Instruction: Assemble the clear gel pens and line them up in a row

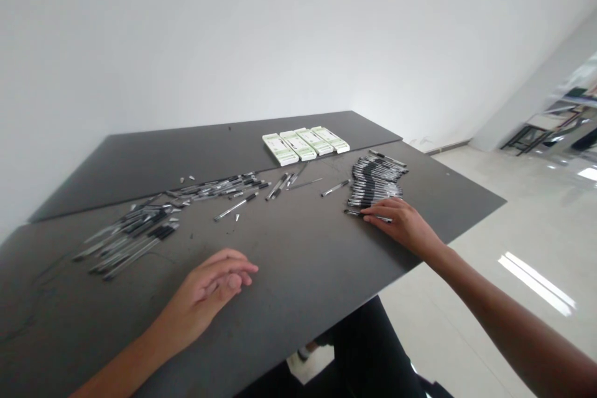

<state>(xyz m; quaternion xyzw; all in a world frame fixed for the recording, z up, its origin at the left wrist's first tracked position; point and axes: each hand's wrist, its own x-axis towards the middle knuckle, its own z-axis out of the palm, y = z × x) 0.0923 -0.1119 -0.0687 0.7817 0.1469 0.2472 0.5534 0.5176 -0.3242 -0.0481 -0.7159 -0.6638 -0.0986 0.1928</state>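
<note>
My right hand (pixel 396 224) lies at the near end of a neat fanned row of black-and-clear pens (pixel 375 180), its fingers over a single pen (pixel 368 214) that seems pinched there. My left hand (pixel 209 289) rests on the dark grey tabletop (pixel 298 249), fingers loosely curled, holding nothing. Between the hands and to the left, a loose heap of similar pens and pen parts (pixel 130 236) spreads across the table. A lone pen (pixel 236 206) lies apart from it. Several white-and-green boxes (pixel 305 144) stand side by side at the far side.
The tabletop is made of two dark boards meeting at a seam (pixel 261 171), with the far edge against a white wall (pixel 233 31). A glossy tiled floor (pixel 517 230) lies to the right, and dark-legged furniture (pixel 536 127) stands in the far right corner.
</note>
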